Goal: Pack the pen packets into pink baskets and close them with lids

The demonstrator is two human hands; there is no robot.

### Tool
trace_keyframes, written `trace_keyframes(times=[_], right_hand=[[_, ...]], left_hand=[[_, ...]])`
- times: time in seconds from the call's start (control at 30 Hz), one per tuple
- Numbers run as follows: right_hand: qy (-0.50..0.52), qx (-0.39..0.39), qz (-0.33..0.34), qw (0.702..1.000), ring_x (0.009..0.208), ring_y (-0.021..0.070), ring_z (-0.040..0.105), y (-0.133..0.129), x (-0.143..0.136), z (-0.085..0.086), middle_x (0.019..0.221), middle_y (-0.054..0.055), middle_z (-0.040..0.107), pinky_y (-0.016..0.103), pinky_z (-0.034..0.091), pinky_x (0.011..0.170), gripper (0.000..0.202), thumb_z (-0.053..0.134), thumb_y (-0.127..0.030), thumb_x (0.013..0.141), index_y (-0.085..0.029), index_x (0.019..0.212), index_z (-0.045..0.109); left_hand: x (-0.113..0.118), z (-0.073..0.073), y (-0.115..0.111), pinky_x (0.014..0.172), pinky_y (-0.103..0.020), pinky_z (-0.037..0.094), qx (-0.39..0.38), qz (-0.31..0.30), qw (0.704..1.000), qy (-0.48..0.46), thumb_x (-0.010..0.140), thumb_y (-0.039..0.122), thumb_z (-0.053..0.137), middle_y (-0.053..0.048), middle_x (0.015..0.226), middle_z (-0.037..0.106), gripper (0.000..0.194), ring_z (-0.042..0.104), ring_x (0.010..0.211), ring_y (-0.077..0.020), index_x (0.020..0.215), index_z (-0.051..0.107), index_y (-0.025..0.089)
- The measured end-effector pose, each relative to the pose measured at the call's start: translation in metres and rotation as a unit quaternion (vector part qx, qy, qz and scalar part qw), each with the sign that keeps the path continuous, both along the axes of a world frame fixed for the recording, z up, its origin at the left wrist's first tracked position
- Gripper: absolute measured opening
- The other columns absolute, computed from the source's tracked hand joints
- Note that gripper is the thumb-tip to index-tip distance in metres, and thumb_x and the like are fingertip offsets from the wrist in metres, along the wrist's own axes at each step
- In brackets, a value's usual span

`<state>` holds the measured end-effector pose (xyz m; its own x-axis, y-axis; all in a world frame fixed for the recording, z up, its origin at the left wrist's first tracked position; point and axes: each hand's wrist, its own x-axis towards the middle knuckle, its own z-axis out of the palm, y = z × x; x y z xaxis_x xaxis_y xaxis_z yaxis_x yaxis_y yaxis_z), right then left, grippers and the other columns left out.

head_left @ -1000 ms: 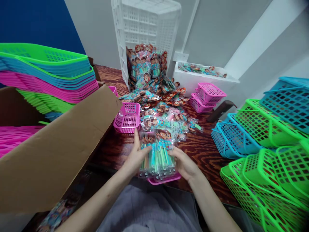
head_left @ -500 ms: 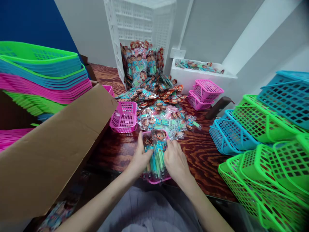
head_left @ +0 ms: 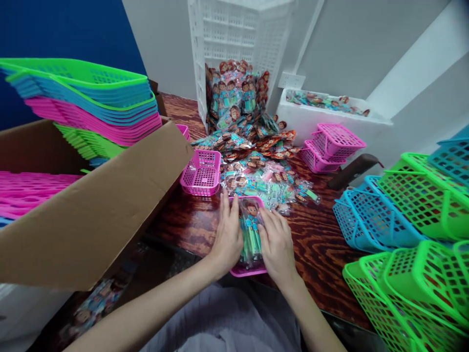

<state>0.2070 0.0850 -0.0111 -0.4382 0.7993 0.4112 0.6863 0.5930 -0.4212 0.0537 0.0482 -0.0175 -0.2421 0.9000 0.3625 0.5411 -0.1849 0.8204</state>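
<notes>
A pink basket [head_left: 251,273] sits at the table's near edge in front of me. In it lie clear packets [head_left: 252,237] with a cartoon figure printed on top and green sticks below. My left hand [head_left: 229,234] is open along the basket's left side, fingers stretched out over the rim and packets. On the right side, my right hand [head_left: 276,239] lies over the rim and packets with fingers extended and slightly bent. The fingertips partly cover the packets' edges. Just beyond, a heap of similar packets [head_left: 260,178] spreads over the table.
A second pink basket [head_left: 201,173] stands behind left, beside a cardboard box [head_left: 120,205] holding stacked baskets. A white crate [head_left: 230,34] spills packets at the back. Upturned pink baskets [head_left: 337,142], a white foam box [head_left: 296,115] and green baskets [head_left: 403,293] are right.
My left hand has gone from gripping the packets with its thumb to lying flat with fingers extended. My right hand's curled fingers have straightened over the packets. The view has shifted left.
</notes>
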Motion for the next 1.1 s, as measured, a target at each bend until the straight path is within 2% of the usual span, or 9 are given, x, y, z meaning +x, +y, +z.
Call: trace_keyframes(times=[0.13, 0.3, 0.43, 0.57, 0.63, 0.77, 0.87, 1.0, 1.1], right_hand=[[-0.045, -0.029, 0.094, 0.994, 0.144, 0.0274, 0.033, -0.01, 0.003, 0.007, 0.153, 0.006, 0.047, 0.05, 0.034, 0.115, 0.048, 0.046, -0.033, 0.1, -0.026, 0.148, 0.046], [-0.14, -0.029, -0.02, 0.99, 0.127, 0.0376, 0.047, -0.013, -0.012, 0.013, 0.128, 0.019, 0.062, 0.062, 0.034, 0.106, 0.041, 0.054, -0.028, 0.095, -0.017, 0.133, 0.062], [-0.144, -0.032, -0.015, 0.989, 0.12, 0.0348, 0.05, -0.01, -0.016, 0.021, 0.125, 0.018, 0.062, 0.059, 0.033, 0.108, 0.039, 0.054, -0.027, 0.094, -0.015, 0.13, 0.063], [-0.101, -0.017, 0.096, 0.99, 0.14, 0.0289, 0.036, -0.012, -0.012, 0.023, 0.151, 0.01, 0.045, 0.051, 0.032, 0.115, 0.046, 0.047, -0.022, 0.097, -0.023, 0.142, 0.052], [-0.113, -0.016, 0.117, 0.987, 0.142, 0.0292, 0.033, -0.014, -0.013, 0.02, 0.154, 0.007, 0.043, 0.051, 0.034, 0.112, 0.044, 0.047, -0.02, 0.096, -0.027, 0.138, 0.057], [-0.131, -0.015, 0.027, 0.991, 0.137, 0.0341, 0.039, -0.014, -0.019, 0.012, 0.151, 0.012, 0.047, 0.055, 0.039, 0.105, 0.041, 0.05, -0.013, 0.09, -0.023, 0.128, 0.065], [-0.119, -0.032, 0.028, 0.992, 0.138, 0.0333, 0.038, -0.012, -0.021, 0.007, 0.151, 0.013, 0.047, 0.055, 0.039, 0.105, 0.041, 0.047, -0.012, 0.09, -0.021, 0.125, 0.066], [-0.039, -0.078, 0.041, 0.995, 0.136, 0.028, 0.043, -0.007, -0.016, 0.004, 0.148, 0.01, 0.049, 0.052, 0.039, 0.109, 0.047, 0.042, -0.012, 0.093, -0.026, 0.133, 0.062], [0.062, -0.115, 0.033, 0.991, 0.133, 0.0236, 0.046, -0.003, -0.011, 0.004, 0.144, 0.007, 0.052, 0.048, 0.038, 0.113, 0.057, 0.042, -0.013, 0.092, -0.031, 0.145, 0.049]], left_hand=[[-0.013, -0.005, -0.006, 0.121, -0.055, 0.025, -0.003, -0.035, 0.991, 0.13, 0.089, 0.0, 0.03, -0.016, 0.167, 0.003, 0.068, 0.006, 0.154, -0.0254, 0.155, 0.024, 0.016], [-0.026, -0.01, -0.001, 0.119, -0.058, 0.026, -0.041, -0.092, 0.964, 0.247, 0.087, 0.005, 0.037, -0.027, 0.155, 0.035, 0.059, 0.022, 0.15, -0.0328, 0.146, 0.04, 0.003], [-0.033, 0.002, -0.011, 0.118, -0.058, 0.03, -0.018, -0.074, 0.956, 0.283, 0.09, 0.007, 0.038, -0.023, 0.154, 0.039, 0.053, 0.03, 0.148, -0.031, 0.142, 0.043, 0.008], [-0.038, 0.012, -0.031, 0.109, -0.046, 0.045, 0.034, -0.099, 0.94, 0.325, 0.097, 0.012, 0.04, -0.015, 0.119, 0.064, 0.024, 0.056, 0.122, -0.026, 0.11, 0.061, 0.013], [-0.038, 0.012, -0.037, 0.108, -0.044, 0.045, 0.046, -0.126, 0.919, 0.37, 0.098, 0.012, 0.041, -0.013, 0.107, 0.066, 0.022, 0.059, 0.112, -0.0249, 0.103, 0.063, 0.013], [-0.033, 0.014, -0.036, 0.106, -0.044, 0.045, -0.003, -0.156, 0.878, 0.453, 0.093, 0.008, 0.048, -0.008, 0.095, 0.066, 0.016, 0.061, 0.098, -0.0238, 0.092, 0.063, 0.014], [-0.027, 0.022, -0.032, 0.096, -0.042, 0.049, -0.034, -0.182, 0.839, 0.512, 0.09, 0.008, 0.053, -0.008, 0.092, 0.065, 0.012, 0.061, 0.09, -0.0243, 0.088, 0.063, 0.014], [-0.021, 0.033, -0.028, 0.084, -0.043, 0.048, -0.044, -0.195, 0.815, 0.544, 0.089, 0.011, 0.054, -0.011, 0.096, 0.063, 0.013, 0.058, 0.089, -0.0267, 0.099, 0.062, 0.013], [-0.017, 0.034, -0.024, 0.079, -0.043, 0.047, -0.05, -0.231, 0.806, 0.542, 0.087, 0.014, 0.058, -0.011, 0.095, 0.061, 0.009, 0.056, 0.09, -0.0278, 0.095, 0.063, 0.014]])
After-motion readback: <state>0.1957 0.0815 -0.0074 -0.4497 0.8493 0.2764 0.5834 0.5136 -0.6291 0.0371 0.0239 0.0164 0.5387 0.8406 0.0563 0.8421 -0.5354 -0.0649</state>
